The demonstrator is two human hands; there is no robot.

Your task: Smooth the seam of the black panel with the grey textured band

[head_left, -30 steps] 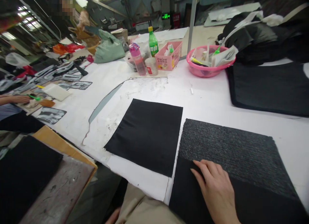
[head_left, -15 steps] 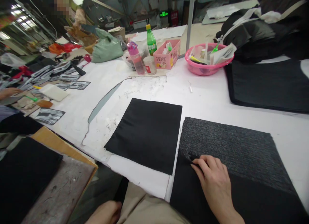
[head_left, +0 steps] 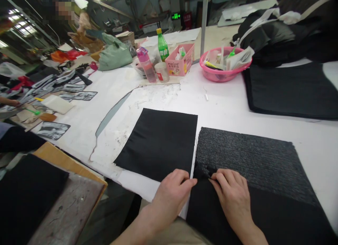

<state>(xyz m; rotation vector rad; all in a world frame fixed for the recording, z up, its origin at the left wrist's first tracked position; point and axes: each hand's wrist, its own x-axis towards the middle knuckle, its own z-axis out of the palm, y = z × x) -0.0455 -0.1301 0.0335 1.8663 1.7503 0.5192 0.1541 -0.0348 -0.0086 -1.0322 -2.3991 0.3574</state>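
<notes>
My right hand [head_left: 232, 192] pinches the edge of a black fabric sheet [head_left: 274, 213] that lies over a dark grey ribbed-looking piece [head_left: 245, 149]. The sheet's edge is bunched up at my fingertips. Close beside it, at the left border of this stack, is my left hand [head_left: 174, 188], its fingers curled and thumb pressed forward at the fabric's left edge. What is between those fingers is hidden. A separate square of black fabric [head_left: 163, 142] lies flat just left of the stack, its lower right corner behind my left hand.
Farther back are a pink basin [head_left: 221, 75], a pink box [head_left: 181, 67], a green bottle [head_left: 163, 47], a pink-capped bottle [head_left: 148, 68] and a jar [head_left: 161, 74]. Black fabric [head_left: 290, 90] is piled at right. A board [head_left: 71, 199] with black cloth stands lower left. Another person's hand [head_left: 10, 101] shows far left.
My left hand has come up from beside my lap to the left edge of the stack, next to my right hand. My right hand keeps its pinch; the fabric edge looks more bunched.
</notes>
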